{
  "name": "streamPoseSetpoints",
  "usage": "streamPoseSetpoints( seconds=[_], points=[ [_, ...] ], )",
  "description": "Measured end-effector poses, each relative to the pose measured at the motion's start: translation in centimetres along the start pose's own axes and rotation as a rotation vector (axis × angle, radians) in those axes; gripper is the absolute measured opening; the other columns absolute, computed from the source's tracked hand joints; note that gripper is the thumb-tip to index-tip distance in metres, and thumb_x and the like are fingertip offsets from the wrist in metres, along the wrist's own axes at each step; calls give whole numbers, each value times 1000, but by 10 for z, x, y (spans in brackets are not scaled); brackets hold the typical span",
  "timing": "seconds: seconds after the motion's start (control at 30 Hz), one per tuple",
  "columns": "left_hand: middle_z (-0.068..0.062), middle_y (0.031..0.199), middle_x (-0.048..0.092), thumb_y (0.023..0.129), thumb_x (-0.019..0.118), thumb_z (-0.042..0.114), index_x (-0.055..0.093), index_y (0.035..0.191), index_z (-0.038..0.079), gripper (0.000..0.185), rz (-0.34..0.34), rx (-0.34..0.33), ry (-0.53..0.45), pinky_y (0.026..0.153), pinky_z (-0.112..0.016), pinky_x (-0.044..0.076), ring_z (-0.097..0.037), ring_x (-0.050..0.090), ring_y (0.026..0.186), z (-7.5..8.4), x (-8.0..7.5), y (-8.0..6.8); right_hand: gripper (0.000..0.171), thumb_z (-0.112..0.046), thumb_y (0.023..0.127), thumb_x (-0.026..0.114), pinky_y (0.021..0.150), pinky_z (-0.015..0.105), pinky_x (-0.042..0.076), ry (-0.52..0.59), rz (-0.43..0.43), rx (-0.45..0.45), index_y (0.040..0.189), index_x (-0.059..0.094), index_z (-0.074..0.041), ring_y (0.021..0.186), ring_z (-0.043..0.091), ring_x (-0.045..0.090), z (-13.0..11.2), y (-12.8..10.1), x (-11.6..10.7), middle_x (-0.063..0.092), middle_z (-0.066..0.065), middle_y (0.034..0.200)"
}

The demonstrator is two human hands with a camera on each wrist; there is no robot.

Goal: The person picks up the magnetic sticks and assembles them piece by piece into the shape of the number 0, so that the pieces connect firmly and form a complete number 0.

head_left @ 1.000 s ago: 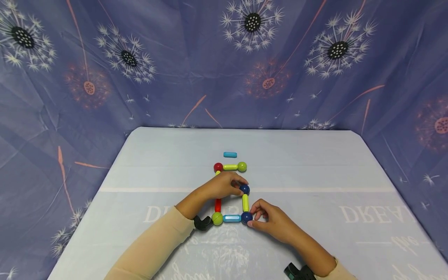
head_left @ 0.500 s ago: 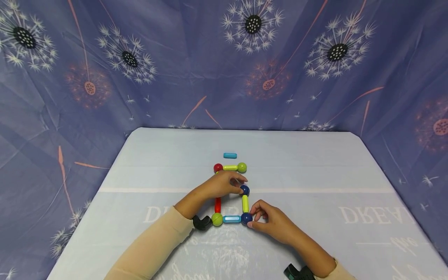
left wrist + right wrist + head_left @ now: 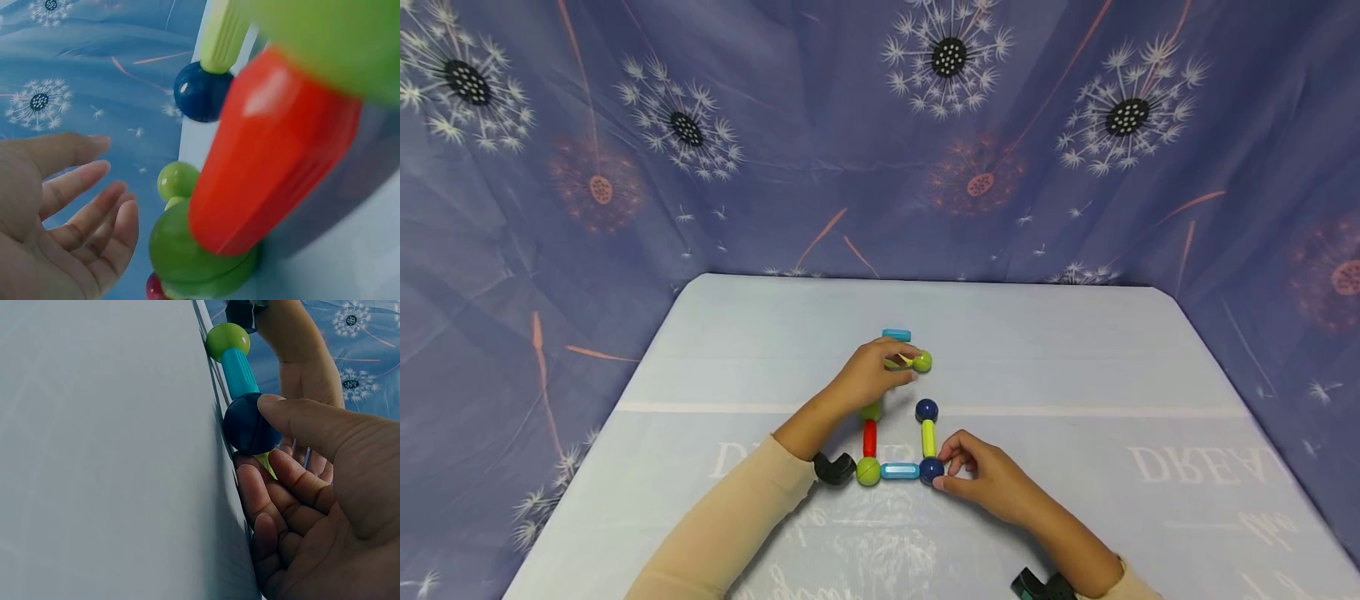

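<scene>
Since the earlier frames the left hand (image 3: 872,377) has moved away from the upper dark blue ball (image 3: 927,409) toward the far end of the table, and now lies over the yellow-green rod (image 3: 904,362) that ends in a green ball (image 3: 922,362); the red ball seen there before is covered by the hand. In the head view its fingers curl about that rod, though the left wrist view shows the fingers (image 3: 94,206) only loosely bent with nothing between them, so a firm grip cannot be confirmed. The right hand (image 3: 981,475) holds its place, thumb and fingers pinching the lower dark blue ball (image 3: 932,470) at the near right corner of the figure. From that ball a light blue rod (image 3: 899,471) runs left to a green ball (image 3: 868,472), a red rod (image 3: 869,437) runs up from there, and a yellow-green rod (image 3: 928,437) runs up to the upper dark blue ball, which stands free of both hands. A loose light blue rod (image 3: 897,335) lies just beyond the left hand on the pale tablecloth (image 3: 1075,375).
</scene>
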State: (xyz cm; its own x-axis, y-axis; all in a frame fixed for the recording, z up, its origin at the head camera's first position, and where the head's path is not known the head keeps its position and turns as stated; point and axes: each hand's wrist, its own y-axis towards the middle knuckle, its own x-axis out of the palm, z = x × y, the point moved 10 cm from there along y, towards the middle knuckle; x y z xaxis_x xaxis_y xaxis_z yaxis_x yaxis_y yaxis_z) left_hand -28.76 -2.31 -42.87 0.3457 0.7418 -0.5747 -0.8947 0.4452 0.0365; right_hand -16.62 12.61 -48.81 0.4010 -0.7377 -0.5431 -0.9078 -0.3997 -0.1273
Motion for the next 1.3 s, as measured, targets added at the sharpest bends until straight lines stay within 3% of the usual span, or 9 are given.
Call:
streamPoseSetpoints(
  seconds=[0.27, 0.4, 0.53, 0.63, 0.77, 1.0, 1.3],
  points=[
    [-4, 133, 64, 93, 74, 22, 66, 134, 15, 42, 64, -29, 22, 97, -42, 55, -27, 61, 122, -13, -12, 11, 33, -37, 86, 80, 78, 22, 45, 6, -3, 24, 107, 61, -19, 85, 10, 56, 5, 0, 2, 63, -6, 89],
    [-8, 133, 63, 94, 73, 23, 66, 134, 14, 42, 87, -67, 54, 92, -39, 56, -30, 63, 117, -22, -19, 22, 34, -37, 86, 80, 77, 22, 45, 5, -1, 28, 107, 61, -19, 83, 9, 56, 6, 1, 3, 63, -6, 88],
    [-11, 133, 60, 95, 71, 23, 66, 135, 13, 41, 72, -102, 76, 80, -39, 59, -34, 68, 97, -28, -21, 33, 34, -37, 86, 81, 77, 22, 45, -2, 4, 40, 106, 61, -19, 84, 9, 56, 8, 1, 2, 63, -6, 88],
    [-11, 135, 60, 96, 70, 23, 66, 135, 13, 41, 60, -111, 124, 88, -43, 57, -33, 68, 103, -31, -23, 42, 34, -37, 86, 81, 78, 22, 45, -5, 7, 46, 106, 61, -19, 84, 9, 56, 8, 1, 2, 63, -6, 88],
    [-12, 135, 61, 96, 70, 23, 67, 133, 12, 39, 39, -114, 199, 105, -45, 49, -30, 59, 125, -35, -23, 54, 34, -38, 85, 81, 78, 22, 45, -7, 8, 50, 106, 62, -19, 84, 9, 56, 8, 1, 1, 63, -6, 88],
    [-15, 132, 61, 97, 69, 22, 67, 132, 9, 38, -27, -117, 264, 105, -44, 50, -30, 60, 122, -42, -19, 68, 33, -38, 86, 81, 77, 22, 45, -6, 6, 37, 106, 62, -20, 84, 10, 56, 7, 1, 1, 63, -6, 88],
    [-13, 127, 65, 94, 73, 21, 70, 129, 10, 37, -35, -118, 339, 103, -41, 50, -27, 63, 117, -46, -19, 77, 34, -38, 86, 81, 78, 23, 45, -3, 3, 43, 106, 62, -19, 83, 10, 55, 5, 1, 0, 63, -6, 88]
  ],
)
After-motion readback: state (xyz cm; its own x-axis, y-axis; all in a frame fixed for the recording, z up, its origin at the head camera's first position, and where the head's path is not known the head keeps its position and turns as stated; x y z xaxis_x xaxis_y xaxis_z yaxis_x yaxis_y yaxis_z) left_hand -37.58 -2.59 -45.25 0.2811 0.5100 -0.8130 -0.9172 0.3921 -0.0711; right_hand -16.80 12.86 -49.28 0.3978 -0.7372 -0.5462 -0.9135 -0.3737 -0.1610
